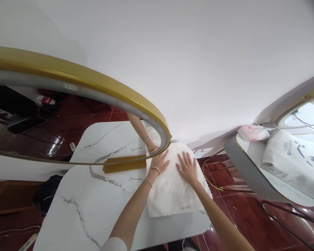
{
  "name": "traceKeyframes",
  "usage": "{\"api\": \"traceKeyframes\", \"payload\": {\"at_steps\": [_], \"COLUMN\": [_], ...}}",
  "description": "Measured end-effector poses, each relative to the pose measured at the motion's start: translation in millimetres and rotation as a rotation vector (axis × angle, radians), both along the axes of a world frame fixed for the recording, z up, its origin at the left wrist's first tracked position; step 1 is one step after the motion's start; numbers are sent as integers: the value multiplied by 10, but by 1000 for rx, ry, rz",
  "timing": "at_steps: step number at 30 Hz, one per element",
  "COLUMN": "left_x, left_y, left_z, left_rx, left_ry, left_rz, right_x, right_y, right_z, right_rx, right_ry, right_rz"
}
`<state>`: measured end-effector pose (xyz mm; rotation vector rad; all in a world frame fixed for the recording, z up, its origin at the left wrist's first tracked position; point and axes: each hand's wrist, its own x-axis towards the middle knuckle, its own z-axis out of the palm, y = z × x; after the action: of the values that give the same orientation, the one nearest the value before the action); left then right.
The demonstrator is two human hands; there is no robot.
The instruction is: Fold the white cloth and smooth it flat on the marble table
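A white towel (170,195) with a scalloped edge lies spread over the right end of a white marbled table (89,209). My left hand (159,164) rests on the towel's upper left part, close under the mirror's rim, with a white band and a bracelet on the wrist. Farther right, my right hand (187,167) lies flat on the same cloth, fingers spread, a ring on one finger. Both palms press on the fabric without gripping it. Part of the towel hangs past the table's right side.
A large gold-framed mirror (136,101) stands on the table against the white wall (199,69), reflecting an arm. To the right, a second table (251,177) bears a printed white towel (295,160) and a tissue pack (252,133). A black bag (47,193) sits at the left.
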<state>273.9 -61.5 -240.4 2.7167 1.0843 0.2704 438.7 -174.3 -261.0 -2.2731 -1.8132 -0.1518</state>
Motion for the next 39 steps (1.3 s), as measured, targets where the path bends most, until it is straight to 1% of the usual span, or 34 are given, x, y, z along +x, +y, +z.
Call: {"api": "traceKeyframes", "payload": {"at_steps": [5, 7, 8, 10, 12, 16, 18, 19, 20, 21, 22, 24, 25, 27, 30, 33, 35, 37, 39], "left_x": [-462, -593, -622, -604, -497, -140, 46, 123, 183, 220, 233, 179, 119, -42, -277, -427, -486, -520, -531], "left_y": [-595, -731, -752, -691, -513, -39, 83, 76, 16, -100, -263, -687, -917, -1338, -1799, -2134, -2318, -2410, -2335], "left_z": [-60, -91, -99, -90, -52, 63, 116, 137, 150, 155, 150, 110, 80, 19, -29, -37, -45, -59, -63], "left_rx": [127, 148, 153, 153, 134, 30, -21, -34, -38, -37, -34, -26, -20, 6, -4, -19, -17, -13, -11], "left_ry": [43, 53, 55, 54, 44, 27, 17, 11, 4, 0, -1, -9, -18, -70, -67, -54, -57, -73, -90], "left_rz": [-52, -54, -53, -45, -35, -6, 55, 91, 125, 150, 165, 163, 148, 60, -7, 1, 4, 30, 114], "right_x": [-384, -491, -512, -484, -378, -71, 55, 100, 133, 154, 165, 159, 144, 90, -50, -210, -280, -299, -281], "right_y": [-986, -1213, -1256, -1197, -990, -457, -262, -198, -158, -144, -156, -264, -358, -612, -1090, -1536, -1736, -1816, -1764], "right_z": [51, 59, 58, 46, 29, 4, 2, 2, 1, -1, -5, -17, -22, -22, 15, 57, 56, 30, -8], "right_rx": [27, 15, 13, 17, 22, 6, -8, -11, -9, -2, 10, 48, 69, 93, 64, 29, 31, 45, 77], "right_ry": [-10, -12, -15, -23, -32, -53, -57, -57, -55, -51, -46, -28, -16, 9, 32, 45, 52, 60, 75], "right_rz": [117, 148, 155, 152, 138, 123, 122, 126, 131, 136, 138, 134, 132, 141, 186, 199, 197, 202, 175]}}
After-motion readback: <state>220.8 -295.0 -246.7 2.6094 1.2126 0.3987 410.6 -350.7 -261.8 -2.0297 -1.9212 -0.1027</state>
